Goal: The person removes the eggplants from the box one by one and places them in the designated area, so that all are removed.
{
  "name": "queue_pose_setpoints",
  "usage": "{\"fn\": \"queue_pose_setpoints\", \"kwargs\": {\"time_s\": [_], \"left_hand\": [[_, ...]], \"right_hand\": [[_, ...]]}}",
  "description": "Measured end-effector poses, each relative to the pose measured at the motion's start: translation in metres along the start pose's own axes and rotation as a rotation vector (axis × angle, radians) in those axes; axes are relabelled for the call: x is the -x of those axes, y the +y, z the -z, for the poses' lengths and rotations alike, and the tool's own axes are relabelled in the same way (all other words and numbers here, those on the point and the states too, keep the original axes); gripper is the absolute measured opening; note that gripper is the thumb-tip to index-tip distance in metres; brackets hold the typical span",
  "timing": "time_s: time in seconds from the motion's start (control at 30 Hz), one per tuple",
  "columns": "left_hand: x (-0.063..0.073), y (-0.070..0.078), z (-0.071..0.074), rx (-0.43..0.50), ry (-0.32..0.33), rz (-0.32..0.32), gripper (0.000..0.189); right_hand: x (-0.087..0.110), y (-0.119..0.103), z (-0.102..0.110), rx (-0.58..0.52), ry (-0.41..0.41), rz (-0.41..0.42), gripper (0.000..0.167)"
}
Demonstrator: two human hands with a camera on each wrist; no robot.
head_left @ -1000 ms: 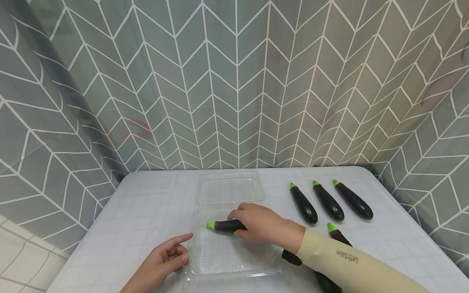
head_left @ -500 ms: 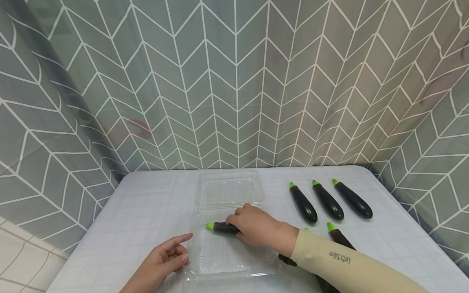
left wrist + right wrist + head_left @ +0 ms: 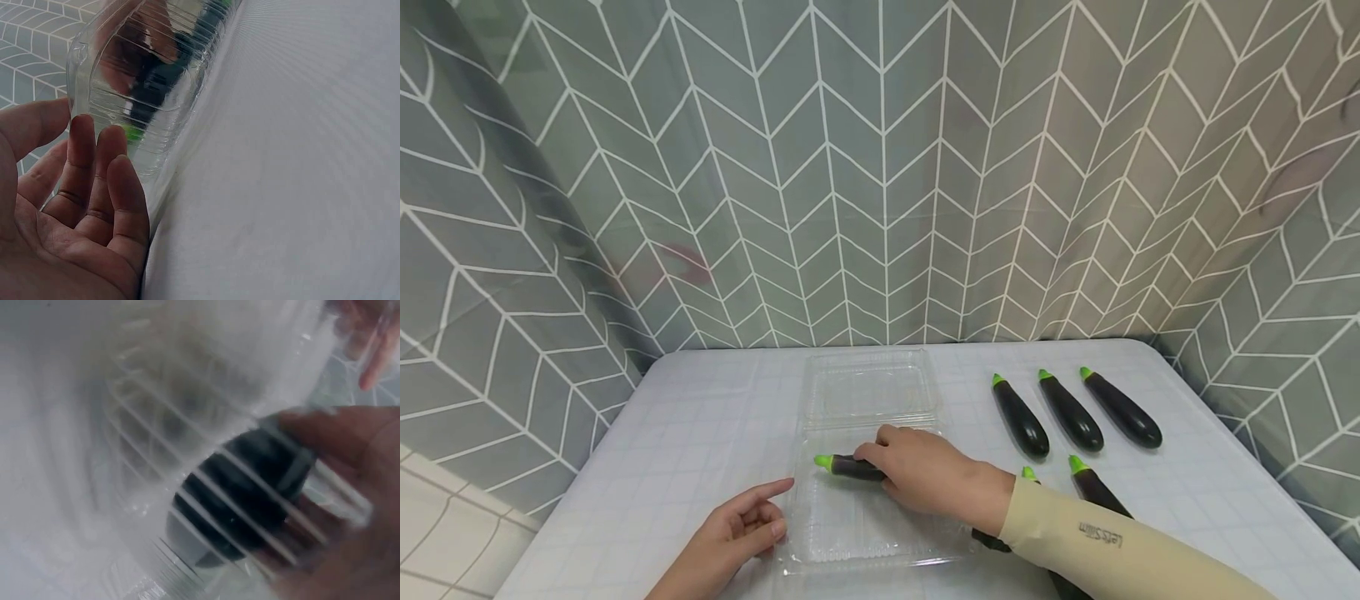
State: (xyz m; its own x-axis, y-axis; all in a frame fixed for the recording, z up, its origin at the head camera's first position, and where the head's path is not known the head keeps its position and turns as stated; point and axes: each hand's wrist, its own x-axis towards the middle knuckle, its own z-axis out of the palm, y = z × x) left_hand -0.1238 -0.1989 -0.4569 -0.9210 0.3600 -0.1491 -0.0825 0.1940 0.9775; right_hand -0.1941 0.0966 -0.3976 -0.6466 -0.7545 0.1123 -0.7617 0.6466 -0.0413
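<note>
My right hand (image 3: 928, 475) grips a dark eggplant (image 3: 857, 468) by its thick end, low inside a clear plastic clamshell box (image 3: 850, 533). The eggplant lies crosswise, its bright green stem pointing left, near the hinge side of the box. In the right wrist view, the eggplant's rounded end (image 3: 231, 494) shows through the ribbed wall, with fingers curled around it. My left hand (image 3: 733, 533) stays at the box's left side, index finger stretched out and the others loosely bent. The left wrist view has its fingertips right at the clear wall (image 3: 156, 144).
The box's lid (image 3: 871, 387) lies folded back, away from me. Right of it, several more eggplants rest on the white table (image 3: 700, 417), one of them (image 3: 1021, 418) closest to the lid. Others lie partly hidden beneath the right sleeve (image 3: 1112, 542). A patterned curtain (image 3: 880, 167) hangs behind.
My right hand and the eggplant have shifted slightly left and toward me inside the box. The left hand and the loose eggplants have stayed put.
</note>
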Motion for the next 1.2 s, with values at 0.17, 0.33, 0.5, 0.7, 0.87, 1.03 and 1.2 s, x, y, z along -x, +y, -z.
{"fn": "queue_pose_setpoints", "kwargs": {"time_s": [0.17,0.33,0.5,0.7,0.87,1.03,1.2], "left_hand": [[-0.002,0.0,0.0,0.003,0.013,0.032,0.059],[-0.001,0.001,0.0,0.001,0.0,0.006,0.058],[0.0,0.001,-0.001,0.001,-0.009,-0.017,0.057],[0.0,0.001,-0.001,-0.005,-0.008,-0.01,0.058],[0.0,0.001,-0.002,-0.001,-0.003,-0.007,0.058],[0.0,0.0,-0.001,0.007,-0.002,-0.009,0.059],[0.0,0.0,0.0,0.011,-0.004,-0.021,0.058]], "right_hand": [[0.005,0.003,0.009,-0.122,0.019,-0.003,0.047],[0.007,0.009,0.013,-0.213,0.033,-0.008,0.048],[0.009,0.014,0.015,-0.31,0.043,-0.03,0.048],[0.015,0.02,0.023,-0.503,0.03,-0.078,0.051],[0.022,0.025,0.032,-0.621,0.036,-0.138,0.05],[0.031,0.034,0.038,-0.685,0.066,-0.183,0.051],[0.04,0.041,0.043,-0.74,0.093,-0.244,0.053]]}}
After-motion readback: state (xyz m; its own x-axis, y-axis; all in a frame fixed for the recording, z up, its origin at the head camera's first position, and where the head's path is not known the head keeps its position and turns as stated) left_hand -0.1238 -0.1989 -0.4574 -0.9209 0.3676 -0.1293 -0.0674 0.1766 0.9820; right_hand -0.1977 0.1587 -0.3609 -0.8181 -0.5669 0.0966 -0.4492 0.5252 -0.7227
